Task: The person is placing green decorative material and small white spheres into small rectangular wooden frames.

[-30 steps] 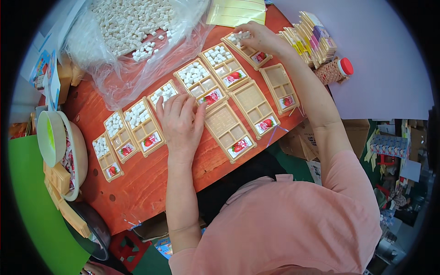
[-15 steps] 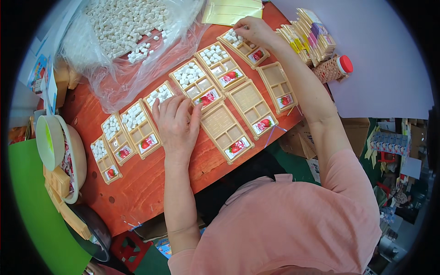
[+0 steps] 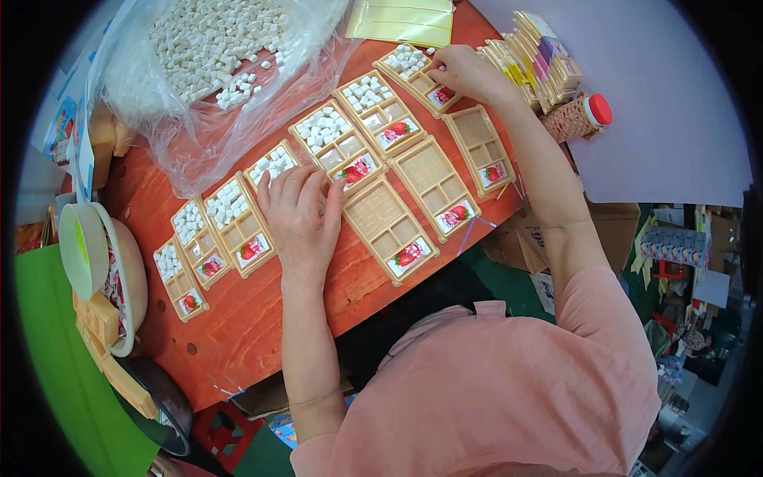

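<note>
My right hand (image 3: 469,75) is over the far tray (image 3: 409,63). Its thumb and fingertips pinch together above the small compartments beside a strawberry picture; whatever they hold is hidden. White cubes, like small marshmallows, fill that tray's large compartment. My left hand (image 3: 302,219) hovers or rests, palm down with fingers apart, at a tray of white cubes (image 3: 272,163), hiding its lower part. Nothing shows in those fingers. Farther right of it, a cube-filled tray (image 3: 322,131) and another one (image 3: 369,95) lie side by side. Nearer me are trays without cubes (image 3: 377,211).
A clear plastic bag (image 3: 171,147) heaped with white cubes (image 3: 222,40) spreads over the red table's (image 3: 238,334) far left. Stacked packs (image 3: 540,63) and a red-lidded jar (image 3: 572,119) stand at right. Bowls (image 3: 83,246) crowd the left edge; yellow sheets (image 3: 401,20) lie behind.
My right hand has moved from the far tray's large cube compartment toward its small compartments, nearer me and to the right. My left hand has stayed at its tray.
</note>
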A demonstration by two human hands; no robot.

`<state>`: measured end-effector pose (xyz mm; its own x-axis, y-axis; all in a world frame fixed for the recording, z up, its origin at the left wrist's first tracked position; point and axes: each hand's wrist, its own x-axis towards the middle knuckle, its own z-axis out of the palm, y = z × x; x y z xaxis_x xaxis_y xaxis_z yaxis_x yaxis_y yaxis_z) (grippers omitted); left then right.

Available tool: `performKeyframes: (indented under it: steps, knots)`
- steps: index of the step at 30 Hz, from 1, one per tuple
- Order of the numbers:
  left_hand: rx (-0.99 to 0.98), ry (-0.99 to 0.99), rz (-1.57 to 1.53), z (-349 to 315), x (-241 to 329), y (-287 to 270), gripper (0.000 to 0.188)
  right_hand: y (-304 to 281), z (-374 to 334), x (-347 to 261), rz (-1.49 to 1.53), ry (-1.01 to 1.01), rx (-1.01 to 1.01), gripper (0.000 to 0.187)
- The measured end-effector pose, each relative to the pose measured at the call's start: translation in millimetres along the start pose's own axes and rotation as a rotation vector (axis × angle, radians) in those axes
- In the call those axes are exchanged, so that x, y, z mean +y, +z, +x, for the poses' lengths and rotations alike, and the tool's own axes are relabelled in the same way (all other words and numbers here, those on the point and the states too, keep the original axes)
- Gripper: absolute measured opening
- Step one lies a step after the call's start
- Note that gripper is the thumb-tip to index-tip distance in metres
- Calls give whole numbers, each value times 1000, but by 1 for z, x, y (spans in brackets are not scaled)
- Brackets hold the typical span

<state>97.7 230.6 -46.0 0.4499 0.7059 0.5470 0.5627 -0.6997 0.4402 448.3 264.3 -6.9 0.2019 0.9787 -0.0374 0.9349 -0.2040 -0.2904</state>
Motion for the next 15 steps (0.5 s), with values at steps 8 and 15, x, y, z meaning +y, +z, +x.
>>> performKeyframes:
  steps: [8,15]
  knots:
    - [-6,9,11,1,4,-1,21,16,36,31,78,-62,207,23]
    - [4,6,9,2,5,1,21,26,42,38,-1,-43,196,27]
